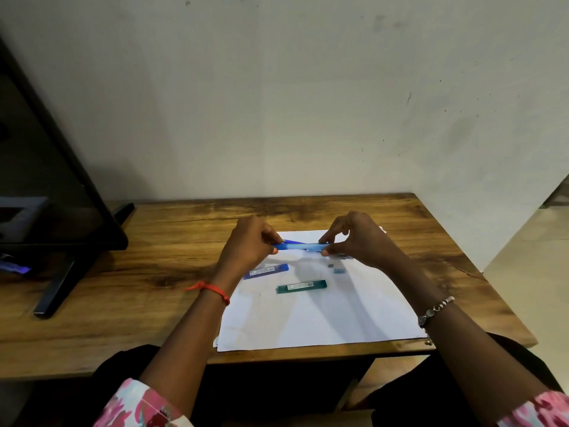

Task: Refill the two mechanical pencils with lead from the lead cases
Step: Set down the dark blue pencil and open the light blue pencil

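Note:
A light blue mechanical pencil [300, 247] is held level above the white paper [311, 315]. My left hand [249, 241] grips its left end and my right hand [358, 238] pinches its right end. A darker blue pencil [294, 241] shows just behind it, near my left fingers; whether that hand also holds it I cannot tell. A blue lead case [267, 270] and a green lead case [301, 286] lie flat on the paper below the hands. Small blue-grey parts [337, 269] lie on the paper under my right hand.
The wooden table [138, 272] stands against a pale wall. A black monitor [46, 195] on a stand fills the left side, with a foot reaching toward the front edge. The table ends at the right, with floor beyond it.

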### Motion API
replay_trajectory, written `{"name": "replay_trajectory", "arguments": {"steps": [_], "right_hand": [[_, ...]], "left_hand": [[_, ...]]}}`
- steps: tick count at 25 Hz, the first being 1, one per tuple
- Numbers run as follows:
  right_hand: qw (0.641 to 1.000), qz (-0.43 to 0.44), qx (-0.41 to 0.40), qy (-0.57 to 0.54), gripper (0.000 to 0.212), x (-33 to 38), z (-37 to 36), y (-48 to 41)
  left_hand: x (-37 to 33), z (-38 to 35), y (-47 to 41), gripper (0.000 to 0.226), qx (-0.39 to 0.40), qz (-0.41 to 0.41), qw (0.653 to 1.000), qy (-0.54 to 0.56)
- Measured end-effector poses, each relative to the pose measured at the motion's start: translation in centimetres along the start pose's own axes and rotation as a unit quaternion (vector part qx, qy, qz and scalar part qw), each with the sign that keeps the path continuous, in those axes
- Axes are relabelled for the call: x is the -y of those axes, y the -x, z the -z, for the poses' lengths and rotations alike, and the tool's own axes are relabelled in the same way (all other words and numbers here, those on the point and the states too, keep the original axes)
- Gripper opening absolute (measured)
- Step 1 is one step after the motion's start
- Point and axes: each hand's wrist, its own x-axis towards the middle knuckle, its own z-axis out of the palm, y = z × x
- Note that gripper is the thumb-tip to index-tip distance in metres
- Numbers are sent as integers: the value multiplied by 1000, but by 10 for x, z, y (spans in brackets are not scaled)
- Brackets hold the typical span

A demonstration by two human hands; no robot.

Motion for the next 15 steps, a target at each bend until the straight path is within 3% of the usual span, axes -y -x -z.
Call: {"name": "replay_trajectory", "arguments": {"steps": [7,15], "right_hand": [[997,-32,45,53,27,0,-21,-6],[997,-34,46,57,25,1,-20,-7]], "left_hand": [[10,-15,-3,19,-5,-1,993,-116],[10,-11,-4,24,4,11,995,-104]]}}
